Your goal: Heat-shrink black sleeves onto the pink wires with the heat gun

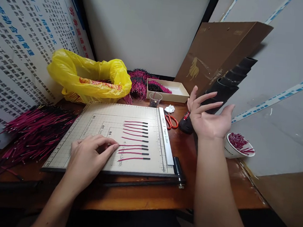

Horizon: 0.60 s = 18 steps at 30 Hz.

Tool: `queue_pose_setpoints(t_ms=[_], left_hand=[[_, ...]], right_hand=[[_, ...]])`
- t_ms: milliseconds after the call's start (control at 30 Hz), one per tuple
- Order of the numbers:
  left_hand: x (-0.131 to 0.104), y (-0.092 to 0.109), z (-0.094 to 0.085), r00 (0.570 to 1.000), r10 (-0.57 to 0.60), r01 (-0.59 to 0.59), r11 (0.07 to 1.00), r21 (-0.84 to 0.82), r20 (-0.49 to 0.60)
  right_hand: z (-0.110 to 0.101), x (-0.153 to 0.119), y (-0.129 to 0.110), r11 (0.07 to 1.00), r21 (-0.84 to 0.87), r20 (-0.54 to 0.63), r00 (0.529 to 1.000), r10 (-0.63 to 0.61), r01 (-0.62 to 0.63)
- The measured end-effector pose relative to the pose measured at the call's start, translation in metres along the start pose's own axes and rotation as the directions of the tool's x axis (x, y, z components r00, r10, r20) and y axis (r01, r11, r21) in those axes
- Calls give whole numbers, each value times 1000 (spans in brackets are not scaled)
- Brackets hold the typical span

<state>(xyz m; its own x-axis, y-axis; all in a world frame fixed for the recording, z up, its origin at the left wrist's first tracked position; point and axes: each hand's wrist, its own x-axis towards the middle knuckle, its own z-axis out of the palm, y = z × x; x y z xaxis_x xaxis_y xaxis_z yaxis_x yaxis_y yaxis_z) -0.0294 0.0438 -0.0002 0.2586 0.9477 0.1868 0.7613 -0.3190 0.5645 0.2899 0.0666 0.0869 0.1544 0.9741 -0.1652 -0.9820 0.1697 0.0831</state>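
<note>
My left hand (93,154) rests over the paper cutter board (92,120), thumb and forefinger pinched on the left end of a pink wire (132,146) with a black sleeve at its right end. Several like wires (134,139) lie above and below it in a loose column, black ends to the right. My right hand (210,118) is raised off the board to the right, palm up, fingers spread, with nothing in it. Below its fingers are orange-handled scissors (171,122) and a black object (185,126) on the table.
A large pile of pink wires (38,130) lies left. Behind the board stand a yellow plastic bag (90,87), more bundled wires (138,84), a clear cup (155,99) and a shallow box (181,91). At right is a white cup (231,150) of pink pieces; a brown box (207,51) leans behind.
</note>
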Motion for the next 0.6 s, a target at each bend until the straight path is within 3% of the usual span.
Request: queue_pose_setpoints(t_ms=[33, 100, 267, 400, 467, 500, 567, 600], left_hand=[[1, 0, -1, 1000, -23, 23, 1000, -4, 21], [2, 1, -2, 996, -60, 61, 998, -8, 65], [0, 8, 3, 991, -132, 131, 991, -36, -25], [-2, 10, 6, 988, -147, 142, 985, -94, -40], [-2, 10, 5, 988, -148, 143, 984, -107, -41], [-2, 10, 5, 988, -151, 146, 983, -107, -39], [-3, 10, 4, 987, -155, 150, 983, -104, -35], [-3, 11, 4, 987, -155, 151, 983, -103, -34]], right_hand=[[0, 5, -2, 940, 333, -10, 996, 87, -78], [0, 13, -5, 813, 565, -19, 983, 184, -141], [9, 19, 21, 867, 494, -66, 991, 116, -69], [19, 3, 60, 980, 201, -91, 996, 13, 6], [21, -8, 73, 979, -182, 16, 996, -91, 92], [22, -13, 77, 906, -389, 103, 985, -136, 166], [21, -21, 81, 626, -701, 297, 938, -181, 343], [20, -23, 81, 484, -770, 370, 909, -192, 415]])
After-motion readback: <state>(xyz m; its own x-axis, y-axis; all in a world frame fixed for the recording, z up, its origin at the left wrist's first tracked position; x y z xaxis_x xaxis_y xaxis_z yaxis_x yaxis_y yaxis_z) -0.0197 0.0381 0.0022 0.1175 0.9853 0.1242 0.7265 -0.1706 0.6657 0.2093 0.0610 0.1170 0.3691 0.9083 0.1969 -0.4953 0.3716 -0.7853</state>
